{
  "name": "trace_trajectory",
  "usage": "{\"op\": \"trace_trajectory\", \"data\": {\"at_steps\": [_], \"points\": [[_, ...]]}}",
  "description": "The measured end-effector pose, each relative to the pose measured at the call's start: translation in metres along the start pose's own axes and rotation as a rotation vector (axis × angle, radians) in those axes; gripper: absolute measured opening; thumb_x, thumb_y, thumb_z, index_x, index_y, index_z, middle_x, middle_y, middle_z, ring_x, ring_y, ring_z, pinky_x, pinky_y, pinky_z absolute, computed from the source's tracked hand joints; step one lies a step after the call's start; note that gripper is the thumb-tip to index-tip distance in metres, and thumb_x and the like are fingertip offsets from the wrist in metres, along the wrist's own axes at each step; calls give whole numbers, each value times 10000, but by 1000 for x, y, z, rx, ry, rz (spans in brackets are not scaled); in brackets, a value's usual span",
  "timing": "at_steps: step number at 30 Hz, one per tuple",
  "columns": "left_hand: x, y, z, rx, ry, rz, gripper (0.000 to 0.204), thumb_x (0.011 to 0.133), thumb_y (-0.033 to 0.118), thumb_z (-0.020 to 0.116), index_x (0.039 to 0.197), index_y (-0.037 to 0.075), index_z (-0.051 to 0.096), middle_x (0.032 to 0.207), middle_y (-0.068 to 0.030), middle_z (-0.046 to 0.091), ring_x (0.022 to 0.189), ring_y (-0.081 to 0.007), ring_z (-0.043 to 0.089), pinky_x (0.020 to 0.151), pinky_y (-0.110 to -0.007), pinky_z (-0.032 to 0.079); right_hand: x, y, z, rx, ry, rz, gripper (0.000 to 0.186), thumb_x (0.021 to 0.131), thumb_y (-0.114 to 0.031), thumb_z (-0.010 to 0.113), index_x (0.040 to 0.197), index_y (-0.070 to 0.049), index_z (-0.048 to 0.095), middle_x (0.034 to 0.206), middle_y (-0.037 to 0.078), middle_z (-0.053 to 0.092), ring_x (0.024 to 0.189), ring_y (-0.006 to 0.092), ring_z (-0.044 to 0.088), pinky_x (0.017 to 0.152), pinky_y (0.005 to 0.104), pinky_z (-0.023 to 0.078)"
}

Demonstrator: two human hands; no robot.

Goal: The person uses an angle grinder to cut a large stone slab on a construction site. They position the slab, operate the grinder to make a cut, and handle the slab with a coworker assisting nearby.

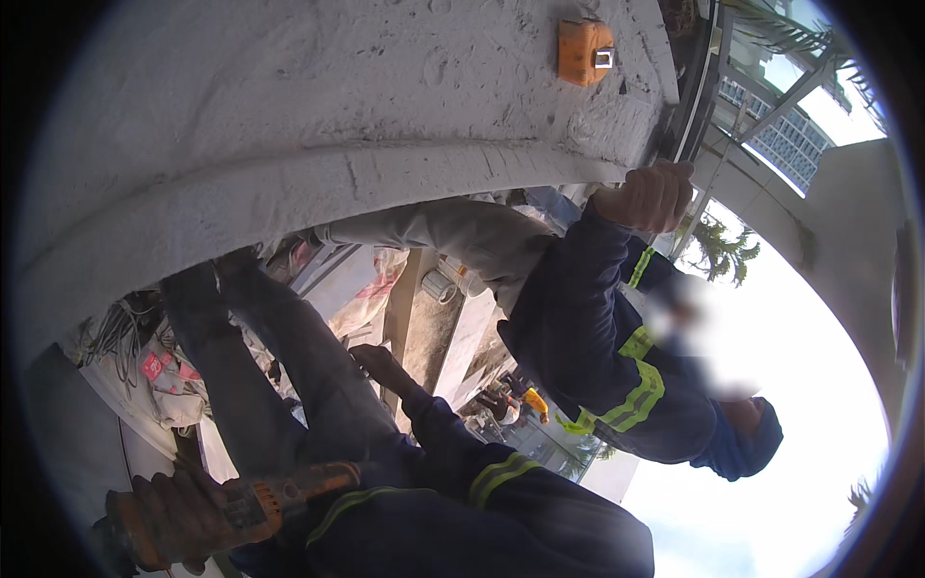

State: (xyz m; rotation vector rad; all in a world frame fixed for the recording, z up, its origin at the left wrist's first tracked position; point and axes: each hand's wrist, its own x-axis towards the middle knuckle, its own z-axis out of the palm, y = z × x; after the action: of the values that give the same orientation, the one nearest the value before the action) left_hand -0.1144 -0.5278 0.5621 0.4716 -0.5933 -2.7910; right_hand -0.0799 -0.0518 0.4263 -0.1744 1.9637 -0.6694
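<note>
At the lower left, my left hand (183, 511) is wrapped round an orange-and-dark power tool (265, 506). Its narrower orange end points toward a dark blue jacket with a yellow-green band. What kind of tool it is, I cannot make out. A dark blue sleeve with a reflective stripe comes from the lower edge and leads to my right hand (381, 366). This hand hangs beside the dark trousers (289, 337), and its fingers are too dark and turned away to read. Nothing shows clearly in it.
A co-worker (617, 356) in a dark blue striped jacket stands at the right, hand closed at the edge of a pale concrete ledge (289, 193). An orange tape measure (583, 53) sits on that ledge. Tangled cables (125, 332), sacks (178, 385) and a white bucket (439, 285) lie below.
</note>
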Motion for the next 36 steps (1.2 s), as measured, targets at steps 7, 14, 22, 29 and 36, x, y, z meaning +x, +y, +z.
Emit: {"op": "trace_trajectory", "data": {"at_steps": [7,14,22,29,36], "points": [[21,22,60,45,-231,5,784,742,231,873,1326,48,382,1070,-118,538,1035,-240,581,872,-493,525,4,-32,-35,254,187,-26,126,903,-112,538,950,-13,601,856,145,650,768,300,687,669,392,546],[47,16,157,86,-532,-69,748,777,218,830,1344,46,374,1101,-126,524,1063,-251,574,913,-491,503,-41,-53,-98,697,302,340,394,989,-301,492,1129,23,667,918,146,681,749,219,686,665,368,573],[75,-40,281,157,-747,-30,660,808,373,692,1304,37,417,1059,-111,502,1000,-243,557,908,-460,484,-132,36,-42,1051,692,449,419,969,-365,518,1160,-18,653,928,137,691,737,229,682,597,350,538],[138,-93,346,435,-596,157,687,763,524,615,1245,56,474,1040,-116,556,946,-238,597,846,-439,510,-191,69,134,1500,897,763,436,978,-368,520,1238,-29,605,1002,147,688,808,278,686,702,430,535],[138,-147,365,276,-593,46,633,716,442,695,1181,53,515,1045,-99,590,1018,-274,603,939,-492,478,-233,118,455,1118,487,798,420,951,-379,545,1276,-113,562,1118,182,661,901,332,680,769,538,529]]}}
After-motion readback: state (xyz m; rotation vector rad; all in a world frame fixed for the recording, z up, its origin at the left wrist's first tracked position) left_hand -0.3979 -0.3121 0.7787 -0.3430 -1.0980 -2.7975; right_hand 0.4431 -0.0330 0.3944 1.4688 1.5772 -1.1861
